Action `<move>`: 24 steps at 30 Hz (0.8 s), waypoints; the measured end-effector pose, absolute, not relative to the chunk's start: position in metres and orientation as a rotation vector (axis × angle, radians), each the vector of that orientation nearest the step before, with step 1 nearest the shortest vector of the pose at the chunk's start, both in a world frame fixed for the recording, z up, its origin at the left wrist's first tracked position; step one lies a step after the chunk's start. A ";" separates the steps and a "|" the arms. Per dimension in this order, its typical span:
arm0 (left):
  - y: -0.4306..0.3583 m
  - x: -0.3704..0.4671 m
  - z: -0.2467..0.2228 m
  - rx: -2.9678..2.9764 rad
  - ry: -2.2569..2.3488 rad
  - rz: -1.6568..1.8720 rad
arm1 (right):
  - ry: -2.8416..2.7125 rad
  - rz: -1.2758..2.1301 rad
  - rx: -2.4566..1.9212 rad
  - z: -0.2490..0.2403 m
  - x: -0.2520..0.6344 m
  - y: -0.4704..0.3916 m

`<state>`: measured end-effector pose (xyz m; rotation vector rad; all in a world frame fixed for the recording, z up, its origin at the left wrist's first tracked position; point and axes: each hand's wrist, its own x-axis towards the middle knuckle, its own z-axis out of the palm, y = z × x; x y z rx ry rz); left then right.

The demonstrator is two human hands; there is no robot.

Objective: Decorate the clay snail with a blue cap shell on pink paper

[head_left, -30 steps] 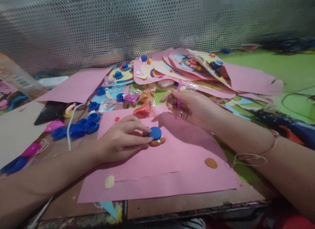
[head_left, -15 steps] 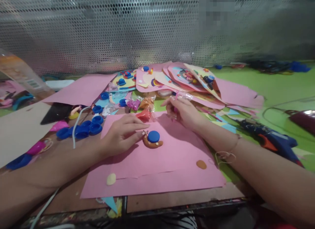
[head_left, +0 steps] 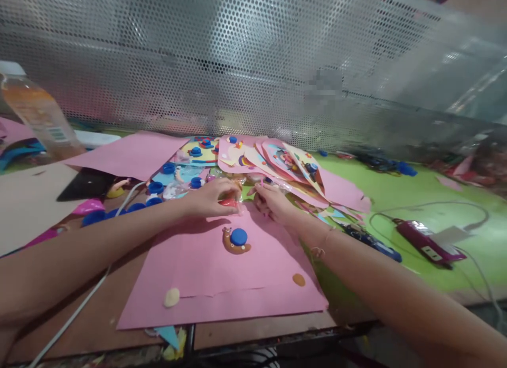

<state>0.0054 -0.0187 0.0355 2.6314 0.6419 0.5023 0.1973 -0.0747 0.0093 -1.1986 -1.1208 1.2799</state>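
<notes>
My left hand [head_left: 216, 199] reaches past the top edge of the pink sheet [head_left: 198, 273], its fingers closed round a small clear packet with red clay [head_left: 229, 202]. Just to its right, my right hand [head_left: 271, 201] is curled round a thin pink stick [head_left: 262, 182], whose tip shows above the fingers. A brown clay snail [head_left: 236, 248] with a blue cap [head_left: 239, 237] as its shell lies on the sheet below both hands. Lower down on the pink paper are a cream clay disc [head_left: 171, 298] and a tan one [head_left: 298, 280].
Behind the hands lie decorated paper pieces [head_left: 273, 159]. Blue caps [head_left: 156, 187], a white cable [head_left: 79, 310] and a bottle [head_left: 43, 117] are on the left. A glue gun [head_left: 374, 244] and a maroon power strip [head_left: 430, 242] are on the right.
My left hand has left the snail and moved up to the red packet, closing on it. My right hand stays near the packets, still with the stick. The view has shifted towards the right.
</notes>
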 end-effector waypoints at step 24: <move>-0.026 -0.002 0.017 2.689 0.715 0.729 | -1.132 1.366 -1.040 0.009 0.203 -0.083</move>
